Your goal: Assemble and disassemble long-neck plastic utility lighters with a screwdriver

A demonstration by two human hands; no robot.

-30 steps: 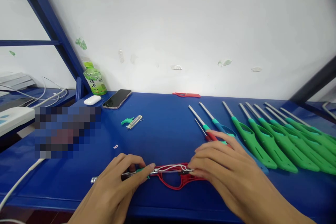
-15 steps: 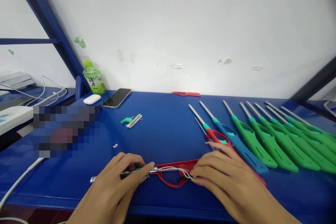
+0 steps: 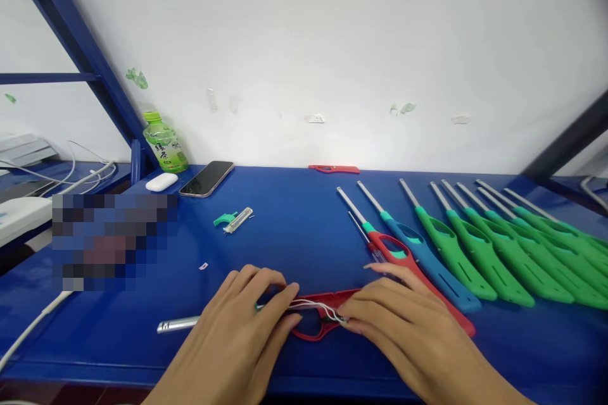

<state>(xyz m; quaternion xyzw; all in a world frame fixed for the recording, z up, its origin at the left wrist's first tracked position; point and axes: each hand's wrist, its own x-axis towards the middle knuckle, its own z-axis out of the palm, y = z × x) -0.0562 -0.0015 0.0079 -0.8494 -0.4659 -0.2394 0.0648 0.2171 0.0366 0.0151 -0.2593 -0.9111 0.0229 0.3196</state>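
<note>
Shell (image 3: 332, 298), red and open, lies on the table (image 3: 285, 253) near its front edge, between hands set apart. The right hand (image 3: 399, 310) pinches the white wires (image 3: 306, 302); the left hand (image 3: 237, 323) covers the shell's other end, its grip hidden. The step looks like arranging wires; the next move calls for light fingertip pressure, keeping them untangled. Counted: one rod (image 3: 178, 324), one red lighter (image 3: 420, 273), one blue lighter (image 3: 441, 272), apparently seven green lighters (image 3: 503, 266), one screwdriver (image 3: 373, 245), one phone (image 3: 208, 178), one bottle (image 3: 164, 144).
</note>
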